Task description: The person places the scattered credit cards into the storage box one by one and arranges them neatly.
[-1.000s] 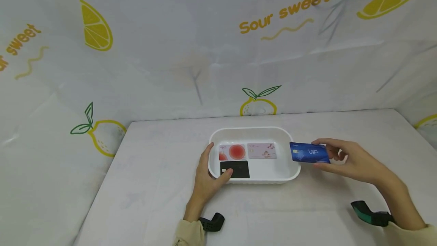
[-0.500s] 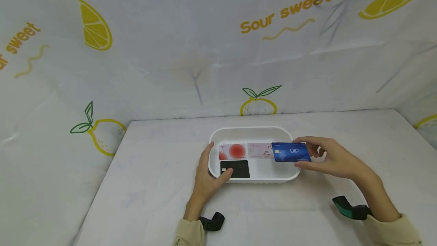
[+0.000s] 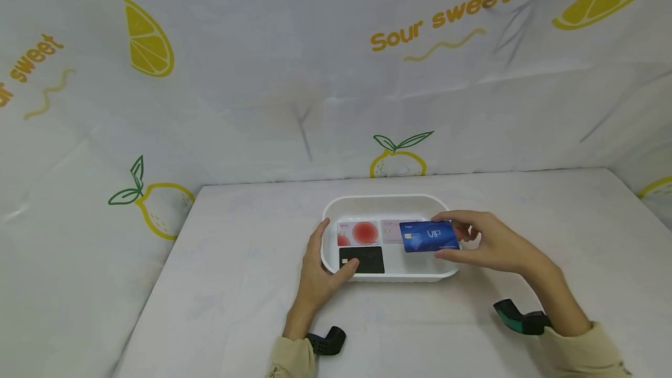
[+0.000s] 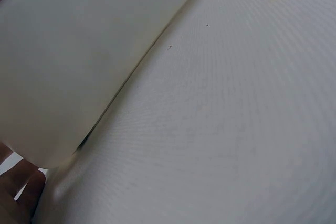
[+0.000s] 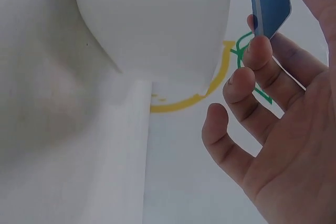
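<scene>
In the head view a white plastic tray (image 3: 399,278) sits on the table, its left end gripped by my left hand (image 3: 315,276), thumb over the front rim. My right hand (image 3: 493,244) pinches a blue VIP card (image 3: 427,237) by its right end, over the tray's right half. In the right wrist view the card (image 5: 270,3) is above the rim level, between thumb and fingers. Inside the tray lie a card with a red circle (image 3: 362,233), a pale pink card (image 3: 391,231) partly hidden behind the blue one, and a black card (image 3: 370,258) under my left thumb.
The white-covered table (image 3: 236,261) reaches back to a white cloth backdrop (image 3: 252,74) printed with lemons and lettering. Black devices are strapped at the left wrist (image 3: 328,342) and right wrist (image 3: 525,319).
My right hand has carried the blue card leftward from beside the tray's right rim to over its inside, covering part of the pale pink card. My left hand stays on the tray.
</scene>
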{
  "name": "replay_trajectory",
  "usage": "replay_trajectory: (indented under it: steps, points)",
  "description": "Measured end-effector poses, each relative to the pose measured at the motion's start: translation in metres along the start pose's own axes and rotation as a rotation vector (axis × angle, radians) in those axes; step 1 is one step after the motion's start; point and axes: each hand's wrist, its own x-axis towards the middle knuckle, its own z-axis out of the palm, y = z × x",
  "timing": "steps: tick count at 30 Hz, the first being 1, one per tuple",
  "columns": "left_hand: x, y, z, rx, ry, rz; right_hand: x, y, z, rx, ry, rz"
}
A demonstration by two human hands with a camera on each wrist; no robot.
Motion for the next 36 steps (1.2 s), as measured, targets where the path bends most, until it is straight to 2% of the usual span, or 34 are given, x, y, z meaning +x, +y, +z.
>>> replay_trajectory:
  steps: [11,28,36]
  points:
    - [-0.001,0.000,-0.001,0.009,-0.005,0.005,0.007,-0.007,0.010,0.009,-0.036,-0.015]
    - [0.000,0.000,-0.001,0.010,-0.004,0.001,0.016,-0.017,0.020,-0.194,-0.123,0.064]
    - [0.000,-0.001,0.000,0.014,0.000,-0.004,0.020,-0.020,0.025,-0.227,-0.193,0.120]
